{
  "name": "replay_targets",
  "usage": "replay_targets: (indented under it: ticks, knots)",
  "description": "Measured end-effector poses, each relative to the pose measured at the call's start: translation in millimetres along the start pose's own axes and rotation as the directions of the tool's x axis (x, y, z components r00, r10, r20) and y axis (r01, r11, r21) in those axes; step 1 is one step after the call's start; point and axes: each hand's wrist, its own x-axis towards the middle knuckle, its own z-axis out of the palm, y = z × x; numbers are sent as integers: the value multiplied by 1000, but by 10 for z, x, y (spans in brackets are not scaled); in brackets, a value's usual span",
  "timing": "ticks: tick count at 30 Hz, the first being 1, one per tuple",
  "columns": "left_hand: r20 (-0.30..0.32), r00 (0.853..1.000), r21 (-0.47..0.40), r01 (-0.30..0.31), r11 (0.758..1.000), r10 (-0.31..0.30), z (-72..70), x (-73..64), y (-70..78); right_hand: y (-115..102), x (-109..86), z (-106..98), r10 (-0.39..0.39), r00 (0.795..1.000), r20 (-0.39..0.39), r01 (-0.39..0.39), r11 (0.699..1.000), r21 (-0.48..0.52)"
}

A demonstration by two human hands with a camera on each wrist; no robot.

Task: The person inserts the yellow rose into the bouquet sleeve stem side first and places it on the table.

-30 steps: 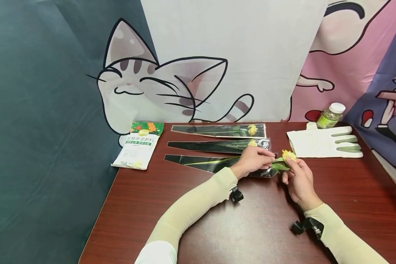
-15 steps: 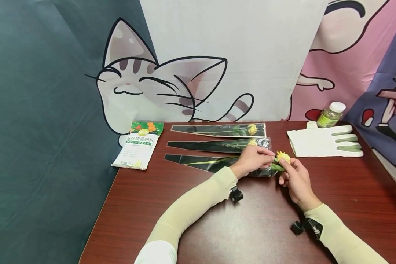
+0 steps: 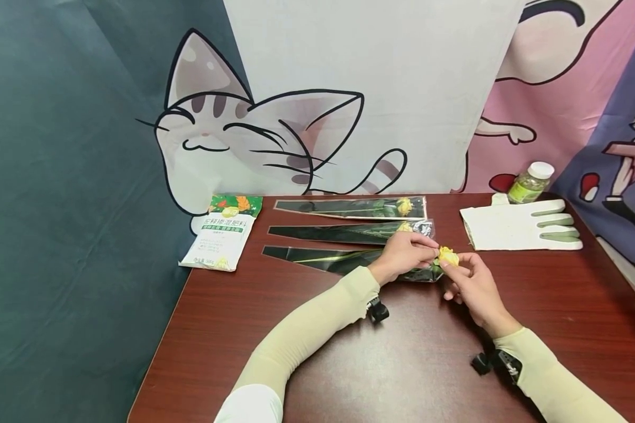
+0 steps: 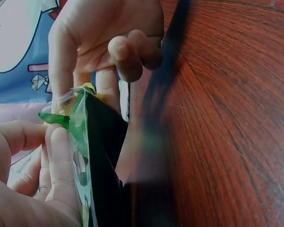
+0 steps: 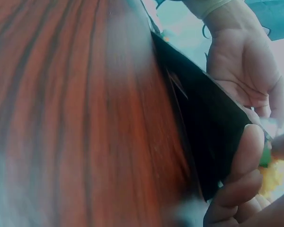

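A yellow rose (image 3: pixel 448 256) lies at the open right end of the nearest flower sleeve (image 3: pixel 323 258), which has a black back and a clear front. Its green stem shows inside the sleeve. My right hand (image 3: pixel 476 288) pinches the rose by its bloom. My left hand (image 3: pixel 404 255) pinches the sleeve's rim; in the left wrist view a green leaf (image 4: pixel 57 119) pokes out beside these fingertips. From the right wrist view, the sleeve's black back (image 5: pixel 203 113) stands tilted above the table, and the bloom (image 5: pixel 270 178) is partly hidden by fingers.
Behind lie two more sleeves, a middle one (image 3: pixel 317 233) and a far one (image 3: pixel 328 207), each with a yellow rose. A fertilizer bag (image 3: pixel 219 235) lies left. At right are a white glove (image 3: pixel 508 226) and a lidded jar (image 3: pixel 530 183) on the brown table (image 3: pixel 391 364).
The right hand has moved the rose leftward, closer to the left hand and the sleeve's mouth. The leaves seen outside earlier are now mostly within the sleeve. The left hand has hardly moved.
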Motion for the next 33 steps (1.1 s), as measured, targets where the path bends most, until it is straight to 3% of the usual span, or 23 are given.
replay_targets:
  ticks: [4,11,19,33]
  knots:
    - [-2,1000,-14,-6,1000,6,-21,2,-18,13,4,-41,-23,1000,-2,22,997,-73]
    - [-8,1000,-19,-5,1000,5,0,8,-31,8,-24,-126,-12,999,30,12,1000,10]
    - [-15,1000,14,-2,1000,2,27,-10,-10,10,10,-128,-71,996,58,71,997,-10]
    - [-14,1000,-3,-13,1000,13,13,0,-13,55,110,-100,-117,993,31,120,978,-172]
